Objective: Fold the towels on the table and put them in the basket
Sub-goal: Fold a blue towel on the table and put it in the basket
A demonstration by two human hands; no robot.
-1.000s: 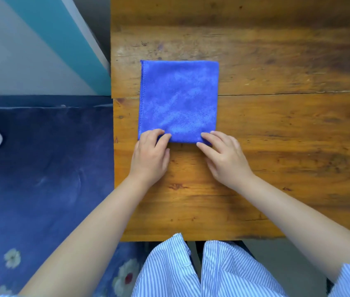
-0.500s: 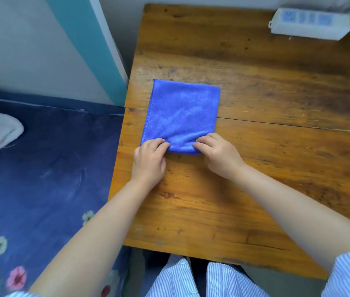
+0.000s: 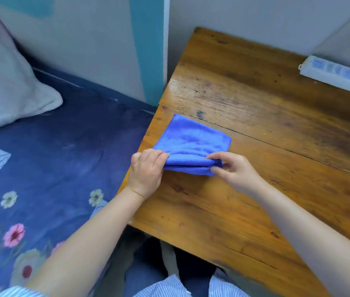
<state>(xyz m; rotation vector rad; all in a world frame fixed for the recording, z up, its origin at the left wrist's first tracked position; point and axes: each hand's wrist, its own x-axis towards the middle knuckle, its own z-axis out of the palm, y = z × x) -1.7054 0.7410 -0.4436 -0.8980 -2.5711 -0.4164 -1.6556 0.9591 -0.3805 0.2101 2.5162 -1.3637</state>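
Note:
A folded blue towel (image 3: 193, 142) lies near the left edge of the wooden table (image 3: 266, 129). My left hand (image 3: 146, 170) grips the towel's near left corner, fingers curled over the layers. My right hand (image 3: 232, 168) pinches the near right corner between thumb and fingers. The near edge is lifted a little off the wood, and the stacked layers show there. No basket is in view.
A white power strip (image 3: 334, 75) lies at the table's far right. Left of the table is a bed with a dark blue flowered sheet (image 3: 47, 172) and a pale pillow (image 3: 5, 82). A wall stands behind the table.
Both hands have closed on the towel's near corners and raised its near edge off the table. The view has swung left and up, bringing the bed and pillow in.

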